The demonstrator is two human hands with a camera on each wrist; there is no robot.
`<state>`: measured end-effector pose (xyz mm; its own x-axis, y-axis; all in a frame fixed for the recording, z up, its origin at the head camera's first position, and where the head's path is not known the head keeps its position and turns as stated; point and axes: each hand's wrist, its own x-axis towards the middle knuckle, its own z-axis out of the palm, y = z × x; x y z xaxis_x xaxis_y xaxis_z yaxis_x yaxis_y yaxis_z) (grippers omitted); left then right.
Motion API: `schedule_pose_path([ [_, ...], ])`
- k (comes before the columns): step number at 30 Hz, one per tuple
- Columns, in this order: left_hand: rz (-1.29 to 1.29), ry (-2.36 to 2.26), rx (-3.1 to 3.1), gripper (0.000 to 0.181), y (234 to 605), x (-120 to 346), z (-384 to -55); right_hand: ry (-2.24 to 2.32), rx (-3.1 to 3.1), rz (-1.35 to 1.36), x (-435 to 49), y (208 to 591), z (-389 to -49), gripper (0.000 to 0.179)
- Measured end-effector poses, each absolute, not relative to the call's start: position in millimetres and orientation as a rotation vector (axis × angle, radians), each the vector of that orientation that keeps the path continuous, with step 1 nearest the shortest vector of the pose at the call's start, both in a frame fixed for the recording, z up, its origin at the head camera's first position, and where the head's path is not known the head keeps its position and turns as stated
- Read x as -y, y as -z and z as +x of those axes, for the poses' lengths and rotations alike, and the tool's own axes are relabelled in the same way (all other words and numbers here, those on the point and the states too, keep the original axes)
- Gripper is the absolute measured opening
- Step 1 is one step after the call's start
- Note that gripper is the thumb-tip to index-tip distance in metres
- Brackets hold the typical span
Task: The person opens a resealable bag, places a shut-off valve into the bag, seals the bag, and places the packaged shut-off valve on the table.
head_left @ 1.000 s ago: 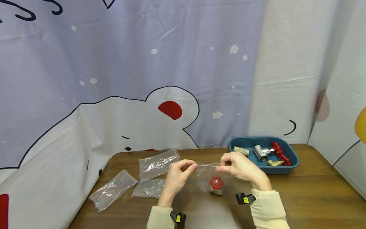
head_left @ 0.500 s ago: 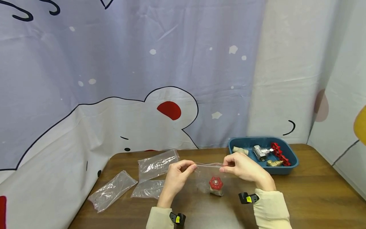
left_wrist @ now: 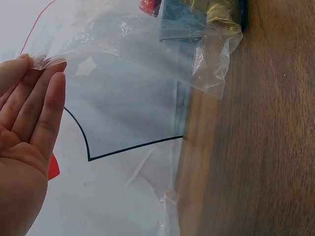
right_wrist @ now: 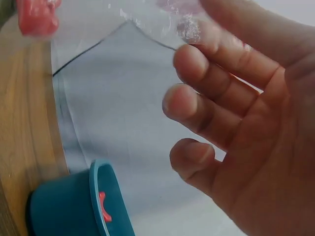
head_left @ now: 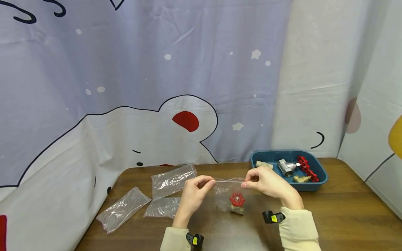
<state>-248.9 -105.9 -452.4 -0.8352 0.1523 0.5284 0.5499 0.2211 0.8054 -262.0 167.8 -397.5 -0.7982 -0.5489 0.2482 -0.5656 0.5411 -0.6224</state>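
Note:
A clear zip-lock bag [head_left: 222, 200] hangs between both hands over the table's middle, its top edge stretched out nearly level. Inside, low down, sits a valve with a red handwheel [head_left: 237, 199] and a brass body [head_left: 237, 210]. My left hand [head_left: 194, 197] pinches the bag's left top corner between thumb and fingers. At the opposite top corner, my right hand [head_left: 270, 184] pinches the plastic the same way. The left wrist view shows the valve's threaded brass end [left_wrist: 224, 18] at the bag's bottom. In the right wrist view the other fingers [right_wrist: 182, 102] curl loosely below the pinch.
A blue tray [head_left: 309, 186] stands at the back right, holding a silver valve [head_left: 285, 168], a brass fitting [head_left: 302, 179], red handwheels [head_left: 304, 164] and a beige cylindrical piece [head_left: 264, 165]. Three clear bags [head_left: 124, 209] lie flat on the wooden table [head_left: 351, 209] at the left.
My right hand has shifted slightly right, drawing the bag's top edge straighter. The valve has tilted a little inside the bag, showing more of its brass body. The left hand stays nearly still.

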Motion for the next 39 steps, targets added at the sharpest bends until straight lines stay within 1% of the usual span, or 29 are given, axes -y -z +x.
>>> schedule_pose_path([
  [4,-0.635,1.659,2.169,0.009,451.1,104.3,-247.5,-1.129,2.744,0.996,-172.7,398.3,-262.1,0.02],
  [12,-0.655,1.662,2.172,0.012,451.8,105.0,-248.5,-1.146,2.683,1.049,-175.4,399.8,-262.1,0.03],
  [16,-0.657,1.663,2.172,0.01,451.9,105.0,-248.6,-1.137,2.658,1.035,-173.7,400.1,-261.9,0.033],
  [20,-0.636,1.655,2.175,0.007,452.0,104.7,-248.3,-1.149,2.672,1.01,-173.0,399.2,-261.6,0.031],
  [24,-0.606,1.648,2.188,0.006,451.0,103.5,-247.1,-1.179,2.705,1.0,-174.8,398.2,-261.5,0.026],
  [29,-0.588,1.654,2.199,0.006,435.2,100.7,-235.7,-1.255,2.715,1.057,-178.2,398.2,-261.3,0.02],
  [33,-0.61,1.664,2.183,0.005,421.2,99.0,-226.3,-1.315,2.691,1.109,-181.1,398.8,-260.7,0.022],
  [39,-0.635,1.701,2.185,0.008,422.2,97.7,-227.4,-1.284,2.636,1.144,-181.6,400.7,-260.3,0.028],
])
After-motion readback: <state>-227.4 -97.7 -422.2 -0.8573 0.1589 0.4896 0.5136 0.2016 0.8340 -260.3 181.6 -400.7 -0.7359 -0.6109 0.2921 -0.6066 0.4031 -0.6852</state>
